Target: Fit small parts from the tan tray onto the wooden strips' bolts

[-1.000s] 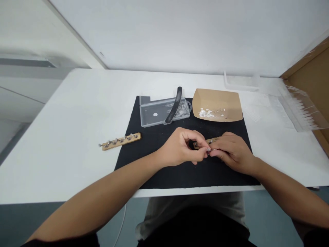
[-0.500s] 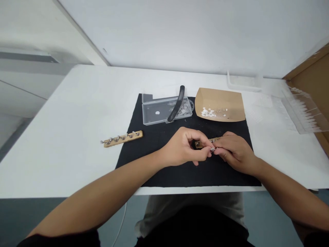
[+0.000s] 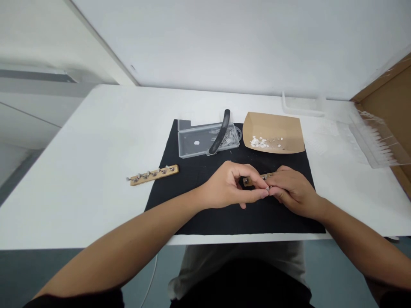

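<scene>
My left hand (image 3: pixel 233 186) is closed in a pinch. Its thumb and index fingertip meet at a small pale piece (image 3: pixel 267 188), right beside the right hand's thumb tip. My right hand (image 3: pixel 293 188) is closed over the right part of a wooden strip (image 3: pixel 246 182) fitted with small metal clips, its fingers wrapped down over it. Only the strip's left end and a few of its clips show; the rest is under the fingers. A second wooden strip (image 3: pixel 154 174) lies to the left, half off the black mat, with several metal clips bearing pale pieces.
Behind the hands, a clear plastic box (image 3: pixel 192 145) holds clear pieces, with a curved black-handled tool (image 3: pixel 221 132) across it. A brown paper tray (image 3: pixel 276 124) with white bits stands beside it on the black mat (image 3: pixel 199 218). Clear plastic holders (image 3: pixel 372 141) sit at the right.
The pinching left fingertips have shifted slightly right and down, with finger and thumb straighter. The right hand keeps its hold. The whole view has moved a little.
</scene>
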The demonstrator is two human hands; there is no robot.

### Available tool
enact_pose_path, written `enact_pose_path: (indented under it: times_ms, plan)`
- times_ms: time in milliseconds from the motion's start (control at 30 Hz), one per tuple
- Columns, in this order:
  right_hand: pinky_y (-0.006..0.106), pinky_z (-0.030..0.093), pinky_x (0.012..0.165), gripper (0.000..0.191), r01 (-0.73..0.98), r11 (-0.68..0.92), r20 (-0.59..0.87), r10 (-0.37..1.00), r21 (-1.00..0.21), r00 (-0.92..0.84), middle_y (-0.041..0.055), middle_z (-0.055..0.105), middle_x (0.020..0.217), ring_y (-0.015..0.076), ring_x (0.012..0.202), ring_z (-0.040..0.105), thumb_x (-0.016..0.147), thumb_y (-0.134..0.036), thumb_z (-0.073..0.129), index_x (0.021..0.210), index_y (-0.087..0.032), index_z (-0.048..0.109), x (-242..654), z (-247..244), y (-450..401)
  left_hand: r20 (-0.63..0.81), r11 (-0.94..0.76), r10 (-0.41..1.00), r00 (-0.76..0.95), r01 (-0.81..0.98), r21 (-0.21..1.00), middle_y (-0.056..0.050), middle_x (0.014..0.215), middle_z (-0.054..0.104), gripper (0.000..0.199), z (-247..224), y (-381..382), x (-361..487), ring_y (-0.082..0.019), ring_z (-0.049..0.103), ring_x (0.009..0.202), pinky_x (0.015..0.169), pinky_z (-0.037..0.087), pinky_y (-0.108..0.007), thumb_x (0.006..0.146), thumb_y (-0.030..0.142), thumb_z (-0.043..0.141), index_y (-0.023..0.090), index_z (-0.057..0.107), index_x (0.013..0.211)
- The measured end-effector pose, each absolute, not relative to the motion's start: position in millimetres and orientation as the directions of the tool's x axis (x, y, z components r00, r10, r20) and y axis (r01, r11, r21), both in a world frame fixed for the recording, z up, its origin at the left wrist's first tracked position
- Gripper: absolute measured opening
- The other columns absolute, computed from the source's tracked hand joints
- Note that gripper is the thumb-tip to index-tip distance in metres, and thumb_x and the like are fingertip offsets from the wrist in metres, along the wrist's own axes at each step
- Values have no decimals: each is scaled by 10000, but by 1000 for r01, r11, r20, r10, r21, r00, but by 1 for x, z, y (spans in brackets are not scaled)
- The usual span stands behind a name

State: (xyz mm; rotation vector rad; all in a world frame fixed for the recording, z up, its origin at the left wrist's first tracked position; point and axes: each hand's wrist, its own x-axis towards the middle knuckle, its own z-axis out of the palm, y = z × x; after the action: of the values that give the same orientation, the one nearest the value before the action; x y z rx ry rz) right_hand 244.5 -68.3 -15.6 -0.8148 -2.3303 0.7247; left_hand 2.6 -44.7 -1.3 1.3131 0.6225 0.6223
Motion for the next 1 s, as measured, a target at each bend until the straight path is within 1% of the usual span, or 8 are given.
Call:
enact_pose_path:
  times_ms: [167, 267, 400, 533, 633, 733, 867, 1000]
  plan:
    - [319, 399, 773, 378, 365, 670, 329, 677, -646, -659, -17, 763, 857, 127, 751, 668, 1158, -465, 425, 1058, -237, 709, 245, -14, -68, -15, 113, 684, 730, -85, 990, -100, 974, 743, 240, -3, -43, 0, -189, 768, 824, 479, 651, -193, 885, 350, 831, 142, 826, 1006]
    - [318, 393, 767, 407, 364, 682, 331, 665, -634, -670, -15, 750, 831, 126, 742, 666, 1160, -468, 411, 995, -228, 695, 245, -14, -68, -7, 103, 679, 734, -86, 991, -100, 984, 736, 251, -3, -43, 0, -189, 770, 826, 483, 650, -195, 906, 369, 819, 146, 826, 1021]
    - [319, 389, 778, 353, 344, 723, 376, 634, -599, -676, -11, 772, 872, 125, 792, 696, 1146, -466, 465, 1018, -231, 696, 247, -17, -66, -12, 102, 671, 741, -77, 992, -96, 990, 721, 272, -3, -43, -1, -165, 754, 791, 489, 645, -186, 919, 402, 808, 146, 825, 1010]
    - [321, 387, 755, 389, 328, 765, 415, 596, -554, -688, 2, 768, 862, 133, 779, 695, 1135, -507, 463, 996, -223, 690, 247, -19, -66, 2, 72, 644, 765, -63, 995, -85, 985, 685, 227, -2, -45, -2, -150, 734, 789, 506, 645, -183, 936, 365, 785, 153, 822, 1008]
    - [324, 387, 747, 366, 348, 799, 441, 572, -491, -691, 14, 782, 890, 139, 783, 703, 1131, -489, 487, 991, -219, 691, 247, -19, -66, 13, -1, 648, 762, -16, 1000, -80, 998, 667, 206, -2, -45, -2, -129, 714, 764, 534, 650, -189, 959, 344, 752, 156, 815, 1015]
    - [327, 395, 748, 308, 367, 824, 466, 552, -432, -692, 22, 797, 932, 145, 794, 714, 1126, -451, 521, 1021, -220, 695, 248, -19, -66, 71, -110, 659, 749, 2, 994, -81, 959, 681, 218, -2, -45, -1, -122, 689, 741, 537, 625, -185, 980, 353, 725, 151, 806, 997]
    - [333, 403, 750, 305, 388, 829, 459, 550, -403, -697, 18, 802, 922, 145, 791, 716, 1126, -443, 528, 1014, -221, 706, 247, -19, -65, 178, -275, 662, 728, 15, 961, -84, 841, 713, 211, -3, -44, 1, -170, 668, 860, 562, 572, -179, 1008, 341, 689, 164, 793, 959]
    - [336, 406, 748, 255, 392, 840, 464, 537, -375, -705, 21, 823, 1009, 141, 811, 723, 1122, -414, 552, 1074, -228, 721, 247, -21, -65, 224, -340, 702, 676, 43, 939, -85, 881, 731, 205, -4, -44, 2, -161, 672, 829, 581, 558, -205, 1020, 338, 678, 168, 782, 973]
